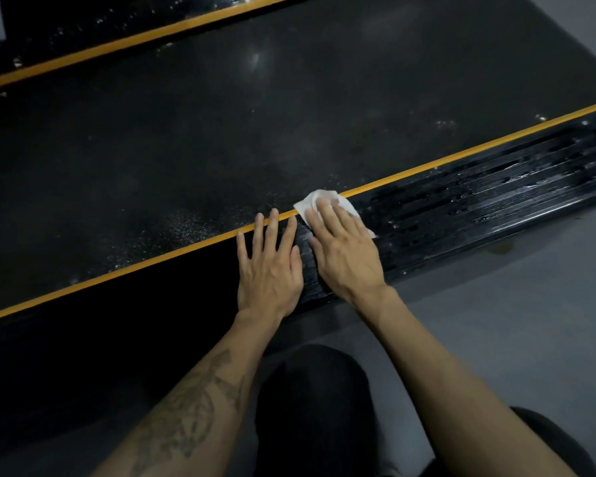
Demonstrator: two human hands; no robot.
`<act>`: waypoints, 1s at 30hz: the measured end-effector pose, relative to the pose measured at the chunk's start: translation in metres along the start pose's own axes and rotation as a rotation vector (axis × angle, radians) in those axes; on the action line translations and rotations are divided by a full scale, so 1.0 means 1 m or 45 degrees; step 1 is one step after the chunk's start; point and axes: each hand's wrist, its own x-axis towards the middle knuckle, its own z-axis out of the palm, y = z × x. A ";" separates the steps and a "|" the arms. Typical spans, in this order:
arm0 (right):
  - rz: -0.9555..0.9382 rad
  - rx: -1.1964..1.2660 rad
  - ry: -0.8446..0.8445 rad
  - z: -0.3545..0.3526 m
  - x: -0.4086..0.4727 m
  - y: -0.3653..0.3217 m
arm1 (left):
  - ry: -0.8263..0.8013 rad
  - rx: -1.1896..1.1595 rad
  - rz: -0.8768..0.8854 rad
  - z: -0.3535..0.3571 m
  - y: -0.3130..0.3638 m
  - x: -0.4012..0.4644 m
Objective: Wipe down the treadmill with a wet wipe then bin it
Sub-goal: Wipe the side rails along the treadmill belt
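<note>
Wet wipe (327,201): white, crumpled flat, lying on the near side rail (461,208) of the treadmill, its far edge over the yellow stripe (186,247) that borders the belt (221,132). We press it down with our right hand (344,249); the fingers lie straight and close together on top of it, palm down, gripping nothing.

Left hand (269,266): flat on the same rail just beside the right one, fingers spread and straight, the tips reaching the yellow stripe. It holds nothing. A tattoo shows on that forearm.

Side rail: black, ribbed; glossy wet streaks to the right of the wipe, dull and dry-looking to the left of our hands.

Belt: dark, speckled, with faint sheen. A second yellow stripe (117,46) runs along its far edge.

Floor (513,321): grey, on the near side of the rail. Our dark-trousered knee (310,407) is bent above it.
</note>
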 end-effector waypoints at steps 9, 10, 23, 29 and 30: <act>0.040 -0.022 -0.003 0.005 -0.002 -0.001 | 0.013 -0.029 -0.020 0.001 0.008 0.003; -0.016 -0.027 -0.021 0.004 0.007 0.004 | 0.016 -0.045 -0.027 0.002 0.009 0.006; 0.032 -0.014 0.014 -0.002 0.014 0.018 | 0.049 -0.087 0.074 0.004 0.009 0.015; 0.231 -0.010 0.127 0.005 -0.006 0.011 | 0.010 -0.048 0.080 0.004 0.010 0.015; 0.189 0.000 0.098 0.007 -0.006 0.009 | 0.011 -0.049 0.075 0.004 0.011 0.015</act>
